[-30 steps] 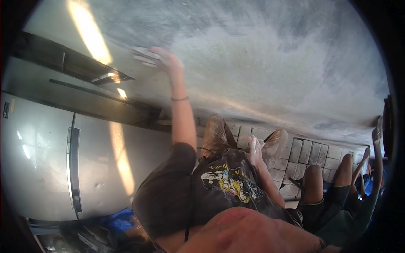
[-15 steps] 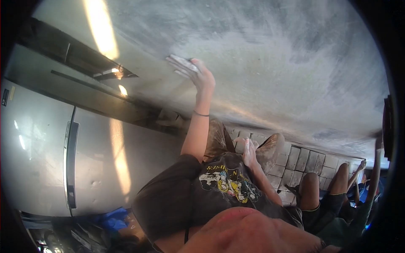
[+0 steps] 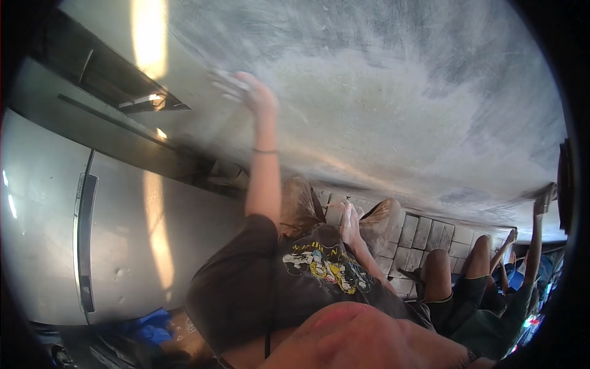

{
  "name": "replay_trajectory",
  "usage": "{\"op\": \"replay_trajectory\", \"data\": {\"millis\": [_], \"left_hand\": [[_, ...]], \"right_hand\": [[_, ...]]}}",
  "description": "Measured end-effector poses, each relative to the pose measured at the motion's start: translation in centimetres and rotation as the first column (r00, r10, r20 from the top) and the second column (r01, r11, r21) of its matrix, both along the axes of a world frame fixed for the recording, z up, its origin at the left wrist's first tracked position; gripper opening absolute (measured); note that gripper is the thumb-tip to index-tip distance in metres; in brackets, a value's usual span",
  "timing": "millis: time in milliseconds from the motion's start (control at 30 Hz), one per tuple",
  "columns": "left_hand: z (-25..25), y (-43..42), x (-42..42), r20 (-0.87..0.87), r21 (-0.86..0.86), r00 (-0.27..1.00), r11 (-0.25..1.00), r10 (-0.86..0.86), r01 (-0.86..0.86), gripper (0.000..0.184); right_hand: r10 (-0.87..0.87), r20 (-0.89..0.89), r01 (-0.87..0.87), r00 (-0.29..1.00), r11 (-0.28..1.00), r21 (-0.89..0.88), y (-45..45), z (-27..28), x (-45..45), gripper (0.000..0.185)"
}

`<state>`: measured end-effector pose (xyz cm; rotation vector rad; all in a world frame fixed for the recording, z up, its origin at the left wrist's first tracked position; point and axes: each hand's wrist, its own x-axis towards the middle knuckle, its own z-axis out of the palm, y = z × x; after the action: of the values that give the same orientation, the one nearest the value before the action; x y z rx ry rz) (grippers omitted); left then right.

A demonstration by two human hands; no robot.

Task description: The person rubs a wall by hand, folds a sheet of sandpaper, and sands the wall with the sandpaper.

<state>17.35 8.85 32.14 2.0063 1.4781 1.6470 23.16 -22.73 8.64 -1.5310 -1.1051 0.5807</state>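
My left hand (image 3: 255,95) is raised on a straight arm against a large grey surface (image 3: 381,98) with pale, dusty smears. White powder coats its fingers, which look pressed flat to the surface and are blurred by motion. Something pale and thin seems to be under them, but its kind does not show. My right hand (image 3: 351,226) rests low between my knees, with powdery fingers stretched out and nothing visible in them. A dark shirt (image 3: 329,267) with a yellow and white print covers my chest.
On the left stand silver panels (image 3: 132,240) with a long dark handle (image 3: 86,246). A dark slot (image 3: 117,67) opens in the grey surface. Paving blocks (image 3: 424,234) cover the floor. At the right a co-worker sits, one raised hand (image 3: 544,200) at the surface. Blue cloth (image 3: 150,326) lies lower left.
My left hand has slid left and slightly up across the grey surface. The whole view has shifted a little. My right hand stays between my knees.
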Motion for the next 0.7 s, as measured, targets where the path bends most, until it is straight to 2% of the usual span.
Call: {"op": "replay_trajectory", "data": {"millis": [33,67,133,167,233,267,300,433,567,633,700], "left_hand": [[1.2,0.9,-1.3,-0.008,-0.067,0.999,0.997,0.039,-0.040,0.072],[1.1,1.4,-0.7,-0.001,-0.062,0.999,0.998,0.034,-0.034,0.072],[-0.4,2.0,0.2,0.169,-0.054,0.983,0.996,0.076,-0.068,0.073],[-1.7,0.9,1.5,0.178,-0.051,0.981,0.996,0.079,-0.071,0.073],[-4.4,-2.8,4.5,0.169,0.023,0.985,0.999,-0.032,0.028,0.076],[-4.1,-2.5,3.9,0.181,0.017,0.983,1.000,-0.015,0.012,0.076],[-3.6,-2.0,2.7,0.153,-0.008,0.988,0.999,-0.030,0.032,0.077],[0.9,0.5,-2.8,0.130,-0.095,0.991,0.995,-0.027,0.040,0.080],[-4.3,-0.7,2.6,0.207,0.045,0.978,0.999,-0.016,0.007,0.081],[-6.6,-3.6,4.4,0.119,0.046,0.987,0.993,-0.110,0.105,0.082],[-3.9,-2.1,2.2,0.124,0.040,0.986,0.994,-0.110,0.106,0.082]], "right_hand": [[-0.003,0.004,0.003,1.000,1.000,-0.003,-0.3,-0.1,0.1,0.066],[-0.018,-0.001,0.018,1.000,1.000,-0.015,-0.4,-0.3,0.2,0.067],[-0.026,-0.004,0.026,1.000,0.999,-0.024,-0.6,-1.0,-0.1,0.067],[-0.026,-0.007,0.026,1.000,0.999,-0.045,-0.7,-1.6,-0.2,0.067],[-0.015,0.004,0.016,1.000,0.997,-0.073,-0.6,-1.9,0.2,0.067],[-0.006,-0.023,0.004,1.000,0.998,-0.066,-0.5,-1.7,0.1,0.067],[0.004,-0.051,-0.008,0.999,0.998,-0.061,-0.4,-1.3,-0.1,0.067],[0.031,0.068,-0.025,0.997,0.997,-0.078,-0.1,-0.4,0.0,0.068],[0.055,0.042,-0.053,0.998,0.997,-0.051,0.1,0.4,0.2,0.067],[0.050,0.036,-0.047,0.998,0.996,-0.075,0.2,0.2,0.0,0.066],[0.055,0.052,-0.051,0.997,0.996,-0.079,0.5,-0.1,-0.1,0.066]]}}
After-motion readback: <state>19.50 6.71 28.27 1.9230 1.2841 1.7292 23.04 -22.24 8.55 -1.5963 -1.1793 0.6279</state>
